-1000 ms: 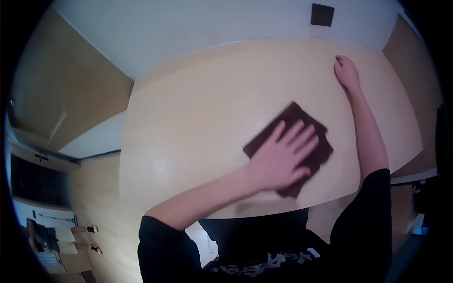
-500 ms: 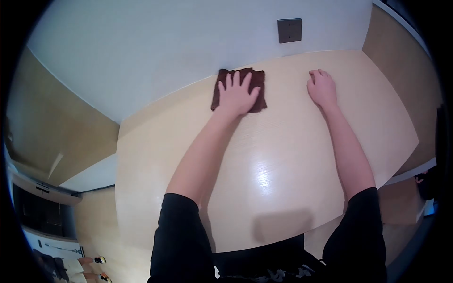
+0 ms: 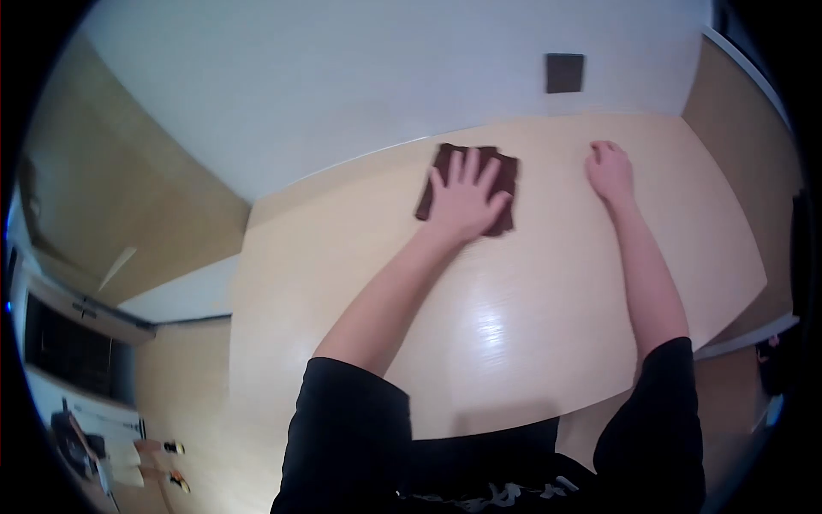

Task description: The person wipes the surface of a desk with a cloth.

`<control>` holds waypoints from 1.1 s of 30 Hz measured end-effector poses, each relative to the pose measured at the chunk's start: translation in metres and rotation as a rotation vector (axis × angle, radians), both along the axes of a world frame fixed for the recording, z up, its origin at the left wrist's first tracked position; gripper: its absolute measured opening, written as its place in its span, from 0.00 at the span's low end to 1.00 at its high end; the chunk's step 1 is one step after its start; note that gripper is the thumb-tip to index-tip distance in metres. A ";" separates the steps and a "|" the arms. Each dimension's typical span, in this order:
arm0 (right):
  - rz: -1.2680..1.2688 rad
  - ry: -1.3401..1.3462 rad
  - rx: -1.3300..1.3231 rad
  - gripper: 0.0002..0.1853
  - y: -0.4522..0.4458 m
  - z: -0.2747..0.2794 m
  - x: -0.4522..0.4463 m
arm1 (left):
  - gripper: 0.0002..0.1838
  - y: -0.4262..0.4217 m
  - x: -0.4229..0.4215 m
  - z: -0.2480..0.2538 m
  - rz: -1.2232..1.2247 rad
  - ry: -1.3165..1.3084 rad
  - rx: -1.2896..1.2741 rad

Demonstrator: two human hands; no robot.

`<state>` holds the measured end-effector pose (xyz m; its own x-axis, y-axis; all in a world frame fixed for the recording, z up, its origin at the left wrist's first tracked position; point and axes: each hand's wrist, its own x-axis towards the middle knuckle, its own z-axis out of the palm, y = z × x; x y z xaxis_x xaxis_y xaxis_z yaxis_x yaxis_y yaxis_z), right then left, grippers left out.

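My left hand (image 3: 467,201) lies flat with its fingers spread on a dark brown cloth (image 3: 505,176), pressing it to the pale wood tabletop (image 3: 531,300). The cloth is a rough square near the tabletop's back edge, close to the wall, and part of it is hidden under my palm. To the right, apart from the cloth, my right hand (image 3: 610,174) rests on the tabletop near the back edge. Its fingers are curled in, and nothing shows in them.
A dark square wall plate (image 3: 565,74) is on the pale wall (image 3: 342,77) behind the tabletop. Wooden panels (image 3: 163,180) stand at the left and right. A person's legs and shoes (image 3: 175,463) show on the floor at lower left.
The whole view has shifted, so things sit further right and lower. My left hand and the cloth have come slightly away from the wall. My right hand stays curled in about the same place.
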<state>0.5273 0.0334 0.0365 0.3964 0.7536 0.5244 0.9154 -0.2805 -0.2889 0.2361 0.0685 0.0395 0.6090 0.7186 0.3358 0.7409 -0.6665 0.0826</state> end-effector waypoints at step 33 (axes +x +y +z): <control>0.086 0.037 -0.040 0.18 0.008 -0.030 0.007 | 0.36 -0.149 -0.150 0.018 -0.193 0.115 -0.218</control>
